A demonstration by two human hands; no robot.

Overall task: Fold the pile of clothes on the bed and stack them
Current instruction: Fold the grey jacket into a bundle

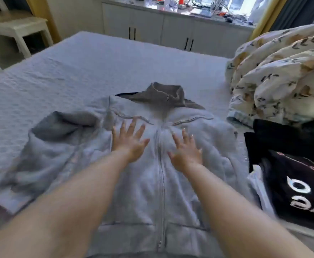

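A light grey zip-up hoodie (152,174) is lying spread front-up on the bed (78,71), its zip running down the middle towards the near edge and its hood (63,125) flopping out to the left. The left hand (129,141) is resting flat on the chest left of the zip, fingers straight and splayed, holding nothing. The right hand (186,151) is lying the same way just right of the zip, palm down, fingers spread and gripping nothing. A darker grey garment (163,95) with a stand-up zipped collar is lying beyond the hoodie, partly tucked under its far edge. On the right, black clothing (292,174) with white lettering is sitting in a heap touching the hoodie's right side, and a crumpled floral duvet (282,81) is bunching up beyond it. White cabinets (171,30) are standing along the far wall under a cluttered sill.
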